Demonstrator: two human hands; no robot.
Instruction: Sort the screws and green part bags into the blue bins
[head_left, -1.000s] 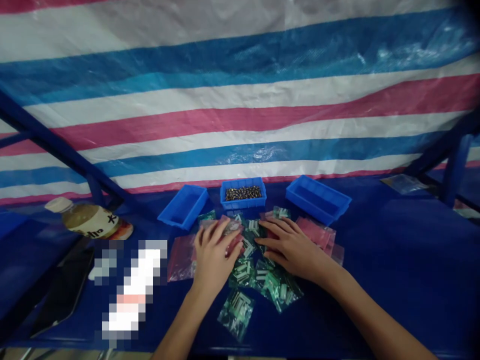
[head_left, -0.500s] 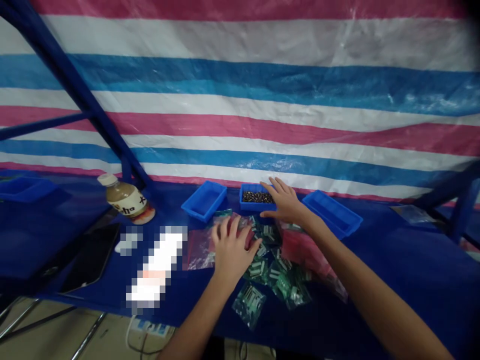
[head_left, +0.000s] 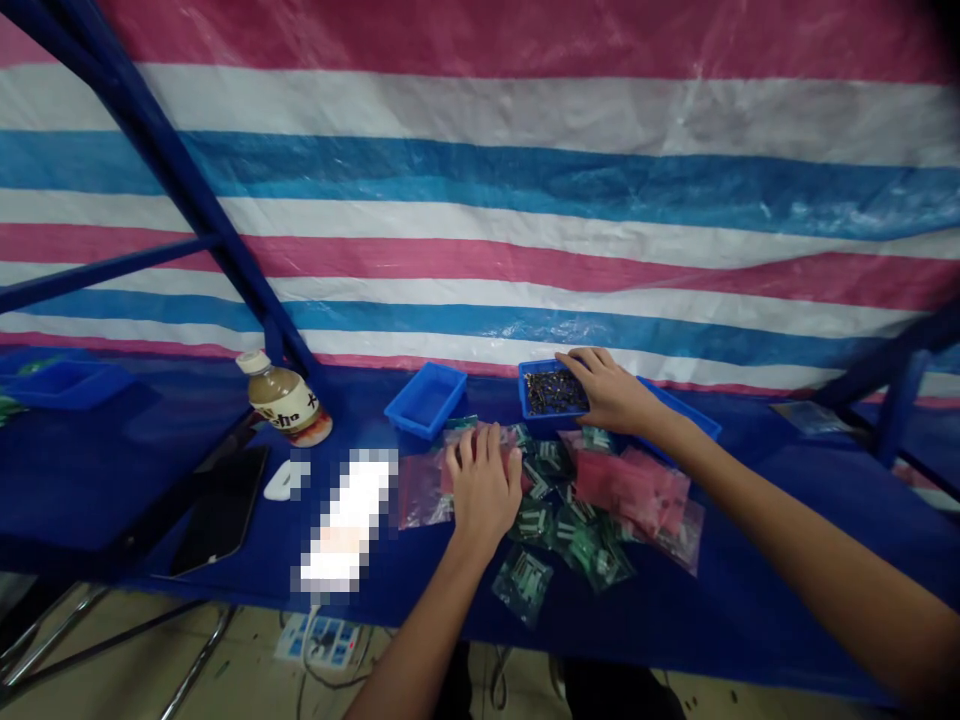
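My left hand (head_left: 484, 487) lies palm down on small pink plastic bags (head_left: 426, 490), its fingers slightly bent and thumb apart. My right hand (head_left: 604, 388) grips the right end of a small blue bin (head_left: 551, 413), thumb and fingers over its rim. Inside that bin lie many small dark screws (head_left: 553, 390). Just in front of it, between my hands, is a loose pile of clear green-tinted bags (head_left: 534, 520) with small metal pieces in them. More pink bags (head_left: 634, 488) lie beneath my right forearm.
A blue bin (head_left: 427, 400) stands to the left, and another (head_left: 694, 415) is partly behind my right arm. At left are a drink bottle (head_left: 289, 400), a dark tablet-like slab (head_left: 221, 510) and a white object (head_left: 279, 482). A blue frame post (head_left: 187, 190) rises behind.
My right hand has closed on the end of the screw bin, which has shifted right and turned slightly. My left hand stays on the pink bags, its fingers closer together. The view has shifted.
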